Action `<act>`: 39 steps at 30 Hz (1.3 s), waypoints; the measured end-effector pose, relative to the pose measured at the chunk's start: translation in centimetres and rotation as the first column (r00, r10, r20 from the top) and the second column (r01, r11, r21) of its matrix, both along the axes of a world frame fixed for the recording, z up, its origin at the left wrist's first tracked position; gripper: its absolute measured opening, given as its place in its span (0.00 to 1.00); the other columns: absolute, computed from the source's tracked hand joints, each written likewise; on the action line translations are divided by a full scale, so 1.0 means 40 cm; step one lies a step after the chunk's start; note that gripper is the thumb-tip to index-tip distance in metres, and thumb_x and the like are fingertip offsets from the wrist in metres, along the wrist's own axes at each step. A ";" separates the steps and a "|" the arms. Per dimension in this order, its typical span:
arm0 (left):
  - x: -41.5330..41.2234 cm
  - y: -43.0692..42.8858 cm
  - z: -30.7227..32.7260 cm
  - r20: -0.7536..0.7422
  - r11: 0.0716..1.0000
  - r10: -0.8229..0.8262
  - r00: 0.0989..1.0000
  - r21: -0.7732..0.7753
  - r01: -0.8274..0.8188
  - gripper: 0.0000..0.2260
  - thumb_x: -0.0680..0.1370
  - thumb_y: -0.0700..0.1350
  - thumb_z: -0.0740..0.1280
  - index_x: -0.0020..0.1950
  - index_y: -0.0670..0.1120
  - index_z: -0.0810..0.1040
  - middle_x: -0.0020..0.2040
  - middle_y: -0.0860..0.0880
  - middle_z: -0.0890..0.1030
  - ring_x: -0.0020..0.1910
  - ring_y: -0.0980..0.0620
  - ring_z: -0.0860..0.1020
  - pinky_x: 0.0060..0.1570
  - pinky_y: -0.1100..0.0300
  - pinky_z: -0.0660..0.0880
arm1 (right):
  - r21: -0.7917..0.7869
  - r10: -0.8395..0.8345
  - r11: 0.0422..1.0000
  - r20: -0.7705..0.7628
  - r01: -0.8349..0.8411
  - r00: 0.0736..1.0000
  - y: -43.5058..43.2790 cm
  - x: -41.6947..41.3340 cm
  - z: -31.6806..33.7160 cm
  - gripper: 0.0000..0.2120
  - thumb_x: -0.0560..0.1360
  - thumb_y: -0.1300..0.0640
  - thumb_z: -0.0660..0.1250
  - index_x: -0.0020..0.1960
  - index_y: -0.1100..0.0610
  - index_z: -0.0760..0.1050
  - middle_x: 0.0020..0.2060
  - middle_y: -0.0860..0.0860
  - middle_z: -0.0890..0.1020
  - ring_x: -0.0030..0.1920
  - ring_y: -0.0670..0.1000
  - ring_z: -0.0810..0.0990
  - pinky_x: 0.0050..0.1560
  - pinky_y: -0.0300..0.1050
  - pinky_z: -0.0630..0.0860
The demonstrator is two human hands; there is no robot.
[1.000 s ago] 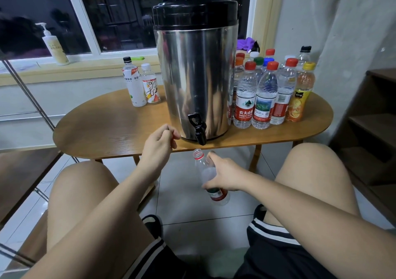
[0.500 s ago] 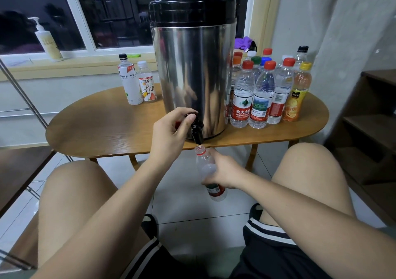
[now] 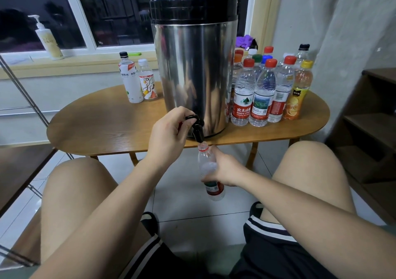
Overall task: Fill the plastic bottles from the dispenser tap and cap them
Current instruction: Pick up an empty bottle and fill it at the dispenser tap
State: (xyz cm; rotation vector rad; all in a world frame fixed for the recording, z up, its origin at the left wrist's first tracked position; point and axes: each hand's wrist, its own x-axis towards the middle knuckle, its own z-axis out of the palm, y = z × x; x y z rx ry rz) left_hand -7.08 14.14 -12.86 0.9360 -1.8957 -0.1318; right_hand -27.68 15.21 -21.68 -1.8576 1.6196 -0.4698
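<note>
A steel dispenser [image 3: 192, 75] with a black lid stands on the oval wooden table [image 3: 107, 126]. Its black tap [image 3: 197, 128] hangs over the table's front edge. My left hand [image 3: 169, 135] grips the tap lever. Directly under the spout, my right hand [image 3: 222, 169] holds a clear uncapped bottle [image 3: 205, 163] with a red neck ring and red label, its mouth almost touching the spout. Some water shows inside the bottle.
Several capped bottles [image 3: 263, 90] stand in a cluster right of the dispenser. Two capped bottles [image 3: 137, 81] stand to its left. A pump bottle [image 3: 48, 40] sits on the windowsill. Brown shelves [image 3: 368, 133] stand at the right. My knees flank the tiled floor below.
My left hand moved from the table edge onto the tap lever. My right hand raised the bottle until its mouth sits under the spout.
</note>
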 end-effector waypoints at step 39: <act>0.022 0.029 -0.049 0.027 1.000 0.014 1.000 -0.025 -0.014 0.08 0.86 0.49 0.69 0.61 0.48 0.85 0.50 0.57 0.84 0.48 0.57 0.83 0.45 0.57 0.80 | 0.047 -0.012 0.999 0.018 0.012 1.000 -0.004 0.016 -0.019 0.45 0.64 0.44 0.87 0.71 0.41 0.63 0.66 0.49 0.80 0.65 0.56 0.81 0.65 0.59 0.82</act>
